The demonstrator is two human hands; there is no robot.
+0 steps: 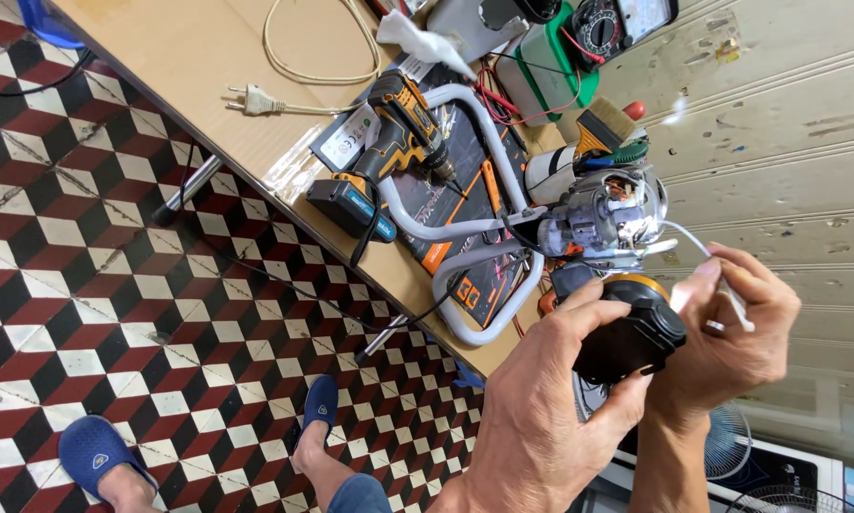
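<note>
My left hand (541, 399) grips a black round part with an orange rim (636, 328) from below, thumb along its side. My right hand (745, 323), a ring on one finger, pinches a thin white wire (693, 242) between thumb and fingertips. The wire runs to a chrome and grey lamp-like assembly (607, 218) clamped on a white tubular frame (474, 228) just beyond both hands. The black part sits close under that assembly.
The wooden table (189, 47) carries a yellow-black cordless drill (389, 142), a cream cable with a plug (256, 100), a brush (603, 123), a multimeter (617, 24) with red leads and a black printed mat (465, 161). Checked tile floor (94, 285), my blue slippers (94, 456), fans (731, 446) lower right.
</note>
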